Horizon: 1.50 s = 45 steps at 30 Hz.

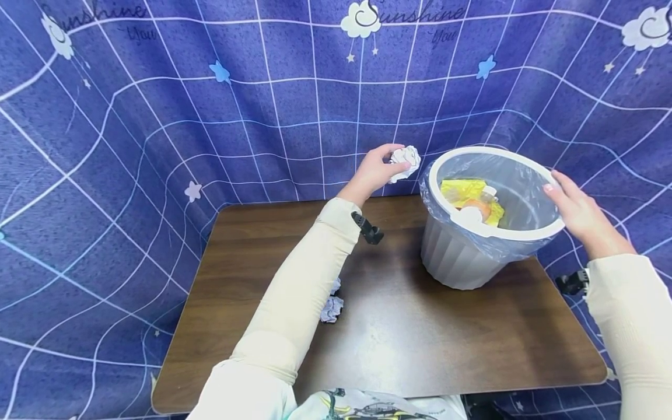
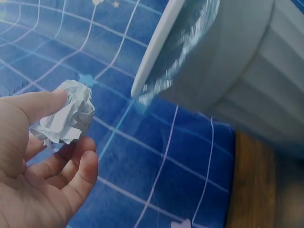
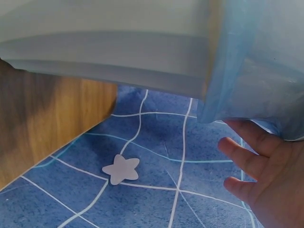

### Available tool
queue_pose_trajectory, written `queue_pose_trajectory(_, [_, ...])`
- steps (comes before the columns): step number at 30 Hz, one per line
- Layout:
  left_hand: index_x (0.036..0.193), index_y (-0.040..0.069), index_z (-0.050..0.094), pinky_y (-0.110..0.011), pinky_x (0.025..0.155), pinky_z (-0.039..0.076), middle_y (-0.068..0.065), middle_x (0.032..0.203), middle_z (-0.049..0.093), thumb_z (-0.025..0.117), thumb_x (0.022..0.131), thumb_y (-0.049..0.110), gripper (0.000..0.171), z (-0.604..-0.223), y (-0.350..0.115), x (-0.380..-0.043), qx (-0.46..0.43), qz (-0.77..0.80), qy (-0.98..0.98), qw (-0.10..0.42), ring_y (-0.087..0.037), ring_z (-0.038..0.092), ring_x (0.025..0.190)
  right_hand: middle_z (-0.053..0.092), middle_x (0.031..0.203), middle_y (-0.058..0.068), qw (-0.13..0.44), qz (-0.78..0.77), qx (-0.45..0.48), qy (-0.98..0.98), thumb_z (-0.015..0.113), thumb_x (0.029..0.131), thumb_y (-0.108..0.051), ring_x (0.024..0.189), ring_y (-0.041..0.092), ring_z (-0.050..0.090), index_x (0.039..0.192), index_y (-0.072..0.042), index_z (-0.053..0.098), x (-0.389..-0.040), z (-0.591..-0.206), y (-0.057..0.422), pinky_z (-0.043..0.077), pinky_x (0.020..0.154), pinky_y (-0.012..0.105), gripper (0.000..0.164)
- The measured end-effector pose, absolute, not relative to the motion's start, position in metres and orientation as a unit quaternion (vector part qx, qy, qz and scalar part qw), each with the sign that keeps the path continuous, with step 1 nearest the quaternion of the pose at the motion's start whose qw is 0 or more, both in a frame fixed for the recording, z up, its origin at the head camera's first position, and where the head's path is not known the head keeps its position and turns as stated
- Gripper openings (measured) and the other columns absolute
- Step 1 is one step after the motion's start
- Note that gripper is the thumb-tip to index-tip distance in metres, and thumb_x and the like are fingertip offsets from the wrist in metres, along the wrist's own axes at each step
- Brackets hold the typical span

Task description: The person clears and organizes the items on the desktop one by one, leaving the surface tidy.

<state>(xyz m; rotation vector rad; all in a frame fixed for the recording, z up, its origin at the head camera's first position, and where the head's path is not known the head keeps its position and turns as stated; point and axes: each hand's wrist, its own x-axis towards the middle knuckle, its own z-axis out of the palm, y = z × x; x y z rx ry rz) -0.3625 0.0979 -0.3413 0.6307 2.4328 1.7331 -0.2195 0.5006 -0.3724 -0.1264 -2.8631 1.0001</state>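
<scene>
My left hand (image 1: 374,170) pinches a crumpled white paper ball (image 1: 408,158) between thumb and fingers, just left of the trash can's rim. The left wrist view shows the paper ball (image 2: 71,114) apart from the can. A grey ribbed trash can (image 1: 457,256) with a white rim and clear plastic liner stands tilted at the table's right side. My right hand (image 1: 588,219) grips its right rim. In the right wrist view some fingers (image 3: 244,156) spread outside the can below the liner; the rest of the grip is hidden.
Inside the can lie a yellow wrapper (image 1: 462,189) and other rubbish. More crumpled paper (image 1: 332,309) lies on the brown wooden table (image 1: 399,350), partly hidden by my left forearm. A blue patterned curtain (image 1: 315,105) hangs behind and around the table.
</scene>
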Motion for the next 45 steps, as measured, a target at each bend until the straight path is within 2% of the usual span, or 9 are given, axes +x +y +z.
queue_pose_trajectory(4, [0.139, 0.013, 0.06, -0.025, 0.061, 0.054, -0.008, 0.114, 0.068, 0.075, 0.093, 0.017, 0.049, -0.334, 0.115, -0.356, 0.21, 0.57, 0.792, 0.062, -0.012, 0.06, 0.075, 0.013, 0.16, 0.034, 0.053, 0.328, -0.04, -0.942, 0.025, 0.108, -0.046, 0.137, 0.068, 0.015, 0.163, -0.012, 0.007, -0.219, -0.373, 0.501, 0.013, 0.109, 0.077, 0.066])
queue_pose_trajectory(9, [0.141, 0.012, 0.058, -0.033, 0.067, 0.058, -0.008, 0.111, 0.069, 0.074, 0.094, 0.016, 0.05, -0.328, 0.137, -0.346, 0.21, 0.582, 0.782, 0.076, -0.012, 0.06, 0.072, 0.012, 0.16, 0.033, 0.052, 0.329, -0.041, -0.942, 0.025, 0.109, -0.046, 0.137, 0.068, 0.015, 0.162, -0.012, 0.007, -0.218, -0.373, 0.501, 0.013, 0.109, 0.077, 0.066])
queue_pose_trajectory(16, [0.146, 0.014, 0.054, -0.023, 0.07, 0.059, -0.008, 0.116, 0.063, 0.071, 0.097, 0.019, 0.053, -0.327, 0.153, -0.335, 0.205, 0.626, 0.743, 0.123, -0.02, 0.07, 0.083, 0.012, 0.159, 0.034, 0.052, 0.33, -0.043, -0.942, 0.026, 0.108, -0.047, 0.137, 0.068, 0.015, 0.162, -0.013, 0.007, -0.218, -0.373, 0.5, 0.013, 0.109, 0.077, 0.067])
queue_pose_trajectory(21, [0.148, 0.014, 0.05, -0.024, 0.072, 0.059, -0.009, 0.117, 0.062, 0.068, 0.099, 0.02, 0.053, -0.329, 0.145, -0.334, 0.214, 0.63, 0.737, 0.117, -0.023, 0.071, 0.086, 0.012, 0.16, 0.034, 0.051, 0.334, -0.04, -0.94, 0.026, 0.108, -0.047, 0.137, 0.067, 0.015, 0.162, -0.013, 0.007, -0.219, -0.374, 0.499, 0.012, 0.111, 0.076, 0.067])
queue_pose_trajectory(28, [0.148, 0.012, 0.049, -0.029, 0.072, 0.06, -0.011, 0.115, 0.065, 0.066, 0.1, 0.02, 0.052, -0.344, 0.119, -0.343, 0.212, 0.632, 0.736, 0.119, -0.024, 0.069, 0.084, 0.01, 0.16, 0.034, 0.05, 0.332, -0.038, -0.941, 0.026, 0.108, -0.046, 0.137, 0.068, 0.013, 0.162, -0.012, 0.007, -0.22, -0.375, 0.5, 0.011, 0.111, 0.076, 0.067])
queue_pose_trajectory(31, [0.145, 0.011, 0.051, -0.031, 0.071, 0.06, -0.014, 0.115, 0.065, 0.067, 0.099, 0.017, 0.049, -0.36, 0.101, -0.348, 0.199, 0.643, 0.731, 0.111, -0.025, 0.069, 0.083, 0.01, 0.16, 0.033, 0.052, 0.332, -0.039, -0.941, 0.026, 0.108, -0.046, 0.138, 0.067, 0.013, 0.162, -0.012, 0.007, -0.22, -0.375, 0.5, 0.011, 0.111, 0.076, 0.067])
queue_pose_trajectory(35, [0.144, 0.01, 0.053, -0.031, 0.07, 0.06, -0.017, 0.117, 0.066, 0.067, 0.098, 0.015, 0.048, -0.387, 0.073, -0.354, 0.183, 0.652, 0.728, 0.103, -0.033, 0.069, 0.088, 0.013, 0.159, 0.035, 0.055, 0.33, -0.042, -0.941, 0.026, 0.108, -0.046, 0.137, 0.067, 0.015, 0.162, -0.012, 0.008, -0.22, -0.373, 0.5, 0.012, 0.11, 0.076, 0.066])
queue_pose_trajectory(41, [0.143, 0.009, 0.054, -0.028, 0.069, 0.059, -0.019, 0.117, 0.067, 0.067, 0.098, 0.013, 0.047, -0.428, 0.028, -0.354, 0.166, 0.642, 0.742, 0.098, -0.022, 0.067, 0.081, 0.015, 0.158, 0.036, 0.059, 0.332, -0.039, -0.941, 0.026, 0.109, -0.045, 0.138, 0.067, 0.016, 0.162, -0.013, 0.008, -0.219, -0.372, 0.5, 0.013, 0.111, 0.076, 0.065])
queue_pose_trajectory(45, [0.143, 0.007, 0.055, -0.027, 0.069, 0.058, -0.02, 0.116, 0.067, 0.067, 0.098, 0.013, 0.046, -0.451, -0.007, -0.347, 0.162, 0.633, 0.752, 0.092, -0.022, 0.067, 0.083, 0.014, 0.158, 0.036, 0.059, 0.331, -0.041, -0.941, 0.026, 0.109, -0.044, 0.138, 0.067, 0.016, 0.162, -0.011, 0.008, -0.22, -0.372, 0.497, 0.013, 0.111, 0.076, 0.065])
